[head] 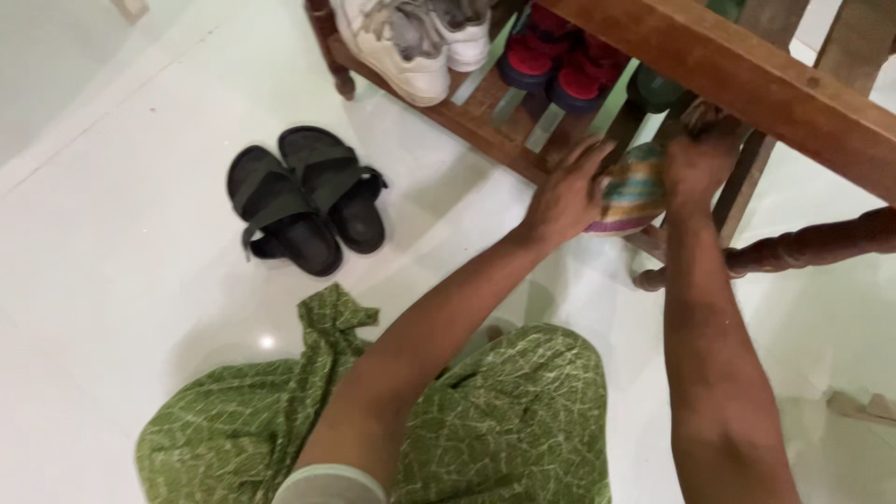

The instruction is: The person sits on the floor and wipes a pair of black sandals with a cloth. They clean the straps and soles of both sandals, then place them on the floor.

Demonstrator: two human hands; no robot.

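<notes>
While black sandals (303, 198) are lying far left, both hands, left hand (566, 194) and right hand (698, 161), are gripping a striped shoe (635, 189) on the wooden rack (485, 126).

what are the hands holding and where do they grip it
Both hands, left hand and right hand, hold a multicoloured striped woven shoe by its two ends.

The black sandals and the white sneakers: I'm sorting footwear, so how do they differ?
The black sandals stand on the white floor, clear of the rack; the white sneakers sit on the wooden shoe rack. The sandals are open and strapped; the sneakers are closed, with laces. Both stand as side-by-side pairs, untouched by either hand.
</notes>
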